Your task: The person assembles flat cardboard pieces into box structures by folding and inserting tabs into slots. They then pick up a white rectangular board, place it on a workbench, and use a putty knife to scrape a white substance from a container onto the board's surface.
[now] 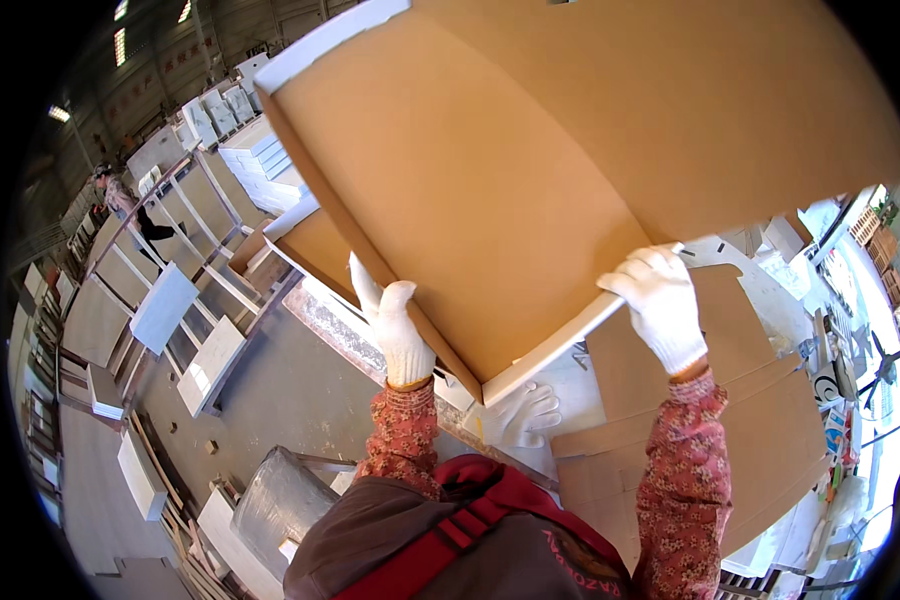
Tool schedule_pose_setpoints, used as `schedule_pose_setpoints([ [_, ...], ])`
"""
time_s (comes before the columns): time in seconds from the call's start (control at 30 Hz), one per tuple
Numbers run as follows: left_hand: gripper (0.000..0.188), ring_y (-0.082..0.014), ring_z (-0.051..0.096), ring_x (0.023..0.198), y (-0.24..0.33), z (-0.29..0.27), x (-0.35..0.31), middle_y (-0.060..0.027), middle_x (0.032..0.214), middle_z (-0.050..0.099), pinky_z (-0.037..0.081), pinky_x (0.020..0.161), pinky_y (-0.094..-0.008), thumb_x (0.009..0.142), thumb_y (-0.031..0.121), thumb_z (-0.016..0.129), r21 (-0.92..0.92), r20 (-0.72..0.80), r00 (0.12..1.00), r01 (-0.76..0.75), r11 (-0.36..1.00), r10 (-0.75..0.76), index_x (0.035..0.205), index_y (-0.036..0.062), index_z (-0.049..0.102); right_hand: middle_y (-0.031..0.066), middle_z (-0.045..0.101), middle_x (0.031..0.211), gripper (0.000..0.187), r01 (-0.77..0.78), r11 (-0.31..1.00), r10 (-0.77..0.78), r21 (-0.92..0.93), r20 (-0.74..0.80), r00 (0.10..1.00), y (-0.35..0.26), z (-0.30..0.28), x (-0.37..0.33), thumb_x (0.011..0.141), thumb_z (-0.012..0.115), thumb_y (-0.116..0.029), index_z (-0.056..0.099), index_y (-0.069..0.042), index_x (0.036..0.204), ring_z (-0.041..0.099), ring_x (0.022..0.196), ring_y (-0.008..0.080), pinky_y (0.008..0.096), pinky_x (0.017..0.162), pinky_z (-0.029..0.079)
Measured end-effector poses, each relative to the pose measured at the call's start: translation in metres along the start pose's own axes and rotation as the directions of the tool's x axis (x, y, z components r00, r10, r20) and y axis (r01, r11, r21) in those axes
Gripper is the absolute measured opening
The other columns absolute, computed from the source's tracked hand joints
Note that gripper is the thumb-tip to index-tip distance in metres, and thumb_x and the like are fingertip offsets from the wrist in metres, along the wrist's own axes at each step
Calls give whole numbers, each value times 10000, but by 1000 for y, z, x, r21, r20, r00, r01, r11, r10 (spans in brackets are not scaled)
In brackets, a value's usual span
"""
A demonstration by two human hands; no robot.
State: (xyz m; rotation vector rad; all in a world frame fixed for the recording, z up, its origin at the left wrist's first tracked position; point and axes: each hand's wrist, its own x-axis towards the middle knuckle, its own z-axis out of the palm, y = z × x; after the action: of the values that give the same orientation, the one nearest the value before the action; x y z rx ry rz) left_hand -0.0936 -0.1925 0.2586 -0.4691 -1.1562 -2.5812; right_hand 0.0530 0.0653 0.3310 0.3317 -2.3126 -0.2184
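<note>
A large, shallow cardboard box [490,200], brown inside with white outer faces, is held up tilted in front of me, its open side toward me. My left hand [395,325], in a white knit glove, holds the left side wall near the lower corner, some fingers stretched along the outside. My right hand [658,305], gloved alike, has its fingers wrapped over the near wall at the right. Below the box, a spare white glove [525,412] lies on the worktable. Another brown cardboard box [320,250] shows partly behind the held one.
Flat cardboard [690,440] lies on the worktable to the right. A metal rack [205,290] carrying pale slabs stands at left, with a person [125,205] walking beyond it. A plastic-wrapped roll [282,505] is at lower left, and a black fan [885,365] at far right.
</note>
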Motion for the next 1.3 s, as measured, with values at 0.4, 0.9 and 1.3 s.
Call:
schedule_pose_setpoints([
  [0.4, 648, -478, 506, 1170, -89, -140, 37, -319, 1245, 532, 460, 960, -531, 753, 205, 611, 919, -390, 910, 394, -1, -141, 1345, 21, 420, 35, 638, 971, 267, -274, 916, 180, 292, 310, 933, -90, 181, -41, 708, 770, -185, 720, -192, 970, 593, 977, 251, 408, 904, 452],
  [0.9, 622, -349, 513, 1287, -40, -114, 19, -192, 1472, 474, 465, 1007, -487, 948, 390, 610, 957, 214, 953, -161, -241, 214, 1456, 59, 472, 97, 665, 1131, 279, -885, 433, 780, 170, 422, 462, -175, 73, -254, 798, 709, -240, 712, -140, 1058, 609, 1082, 331, 451, 938, 480],
  [1.3, 813, -346, 657, 1030, -266, -53, -254, -243, 1191, 662, 510, 857, -443, 897, 533, 546, 723, 588, 32, -468, 508, -808, 1501, 25, 352, 295, 625, 1244, 735, -694, -698, 714, -174, -100, -693, -288, -102, -451, 909, 593, -496, 455, 10, 1424, 610, 1131, 449, 475, 969, 478],
])
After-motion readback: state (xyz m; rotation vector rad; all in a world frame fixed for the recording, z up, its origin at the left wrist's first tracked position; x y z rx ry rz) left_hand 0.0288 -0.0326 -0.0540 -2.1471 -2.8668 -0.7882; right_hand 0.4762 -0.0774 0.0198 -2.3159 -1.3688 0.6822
